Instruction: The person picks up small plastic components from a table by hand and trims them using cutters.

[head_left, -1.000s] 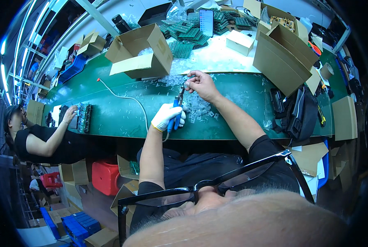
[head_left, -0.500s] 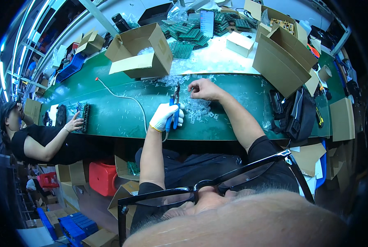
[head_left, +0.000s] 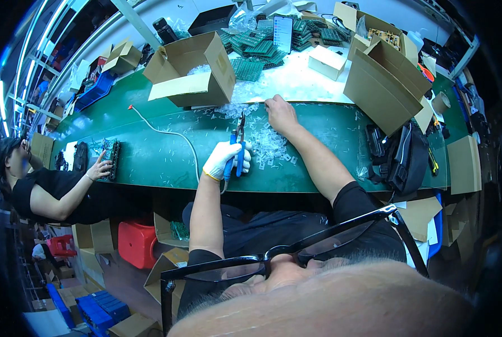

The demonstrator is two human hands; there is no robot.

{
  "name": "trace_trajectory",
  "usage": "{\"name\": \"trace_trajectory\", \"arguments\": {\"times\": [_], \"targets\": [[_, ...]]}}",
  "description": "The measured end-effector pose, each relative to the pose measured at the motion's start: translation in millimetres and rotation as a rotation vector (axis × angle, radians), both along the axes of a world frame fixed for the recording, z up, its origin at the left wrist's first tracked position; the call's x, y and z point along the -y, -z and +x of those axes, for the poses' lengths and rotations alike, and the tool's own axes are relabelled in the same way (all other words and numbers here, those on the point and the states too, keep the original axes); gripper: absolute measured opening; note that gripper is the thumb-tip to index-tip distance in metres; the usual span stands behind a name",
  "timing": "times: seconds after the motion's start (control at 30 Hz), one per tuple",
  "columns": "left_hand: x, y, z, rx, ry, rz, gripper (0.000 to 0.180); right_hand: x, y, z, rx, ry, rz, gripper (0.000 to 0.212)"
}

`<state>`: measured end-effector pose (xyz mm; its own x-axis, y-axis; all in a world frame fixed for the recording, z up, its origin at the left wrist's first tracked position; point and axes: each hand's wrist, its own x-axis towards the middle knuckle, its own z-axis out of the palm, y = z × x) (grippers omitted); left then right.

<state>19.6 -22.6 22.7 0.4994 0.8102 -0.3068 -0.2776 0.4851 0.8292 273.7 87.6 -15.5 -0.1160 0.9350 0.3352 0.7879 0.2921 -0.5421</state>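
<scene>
My left hand [head_left: 220, 159], in a white glove, is wrapped round blue-handled nippers [head_left: 240, 138] whose metal jaws point away from me over the green table. My bare right hand [head_left: 282, 114] is at the near edge of the white sheet, its fingers curled together. What they hold, if anything, is too small to make out. Between the hands lies a loose pile of small clear plastic pieces [head_left: 270, 147]. More clear pieces [head_left: 237, 109] are heaped just beyond the nippers' jaws.
An open cardboard box [head_left: 192, 73] stands beyond my left hand, another [head_left: 386, 84] at the right. Green circuit boards [head_left: 256, 45], a phone [head_left: 282, 32] and a small white box [head_left: 326, 62] are at the back. A pale cable [head_left: 175, 132] crosses the table. A co-worker's hand [head_left: 100, 167] touches a board at left.
My right hand has moved away from me and slightly right, from beside the nippers' jaws to the white sheet's edge. My left hand and the nippers have stayed nearly still.
</scene>
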Motion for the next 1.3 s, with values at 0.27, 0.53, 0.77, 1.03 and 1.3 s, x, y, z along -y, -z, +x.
{"name": "trace_trajectory", "arguments": {"times": [0.27,0.53,0.77,1.03,1.3], "targets": [[1,-1,-1,0.02,0.005,0.006,0.052,1,-3,2,-0.151,-0.021,0.035,0.014],[-1,1,1,-0.043,0.016,-0.014,0.054,-2,-13,19,-1.395,-0.413,-0.782,0.032],[-1,3,0,-0.023,0.024,-0.009,0.055,13,-22,6,-1.348,-0.437,-0.772,0.018],[-4,9,-3,0.008,0.08,0.003,0.053,24,-21,-10,-1.235,-0.415,-0.62,0.018],[-2,5,-1,0.008,0.073,-0.028,0.052,28,-21,-17,-1.1,-0.378,-0.439,0.017]]}}
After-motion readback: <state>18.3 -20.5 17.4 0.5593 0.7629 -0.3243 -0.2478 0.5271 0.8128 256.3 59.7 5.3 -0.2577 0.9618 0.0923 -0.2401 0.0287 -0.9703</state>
